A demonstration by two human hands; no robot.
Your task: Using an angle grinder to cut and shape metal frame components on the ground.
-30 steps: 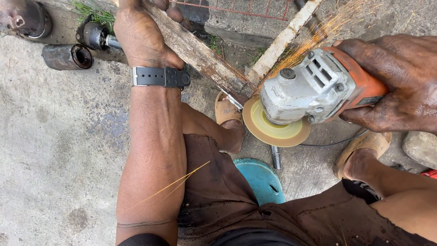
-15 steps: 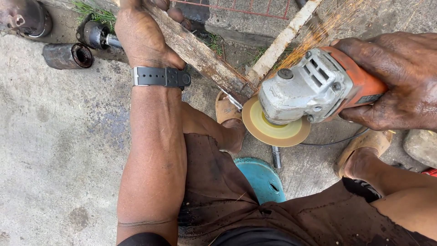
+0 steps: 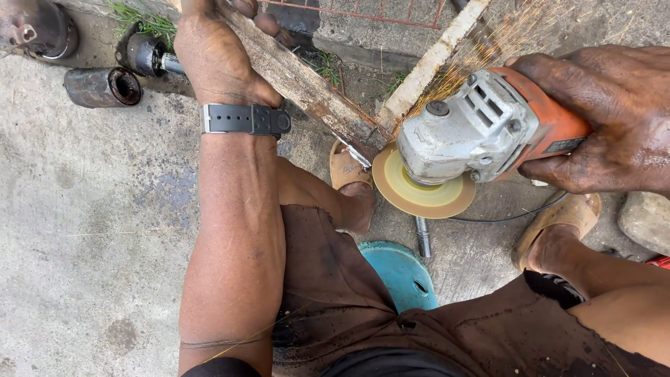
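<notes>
My left hand (image 3: 220,56), with a dark wrist strap, grips a rusty metal bar (image 3: 310,91) that runs diagonally down to a joint with a paler bar (image 3: 429,66). My right hand (image 3: 611,119) is shut on an orange and grey angle grinder (image 3: 481,129). Its yellowish disc (image 3: 419,195) touches the joint where the two bars meet, and sparks fly up and to the right.
A teal stool seat (image 3: 394,269) is under me, between my sandalled feet (image 3: 349,171). Dark metal cylinders (image 3: 101,85) lie on the concrete at upper left. The grinder's cord (image 3: 509,216) trails under the tool, near a stone (image 3: 645,220) at the right edge.
The grinder stays at the joint and has barely shifted. The spark spray is thinner than a second ago. My left hand has not moved.
</notes>
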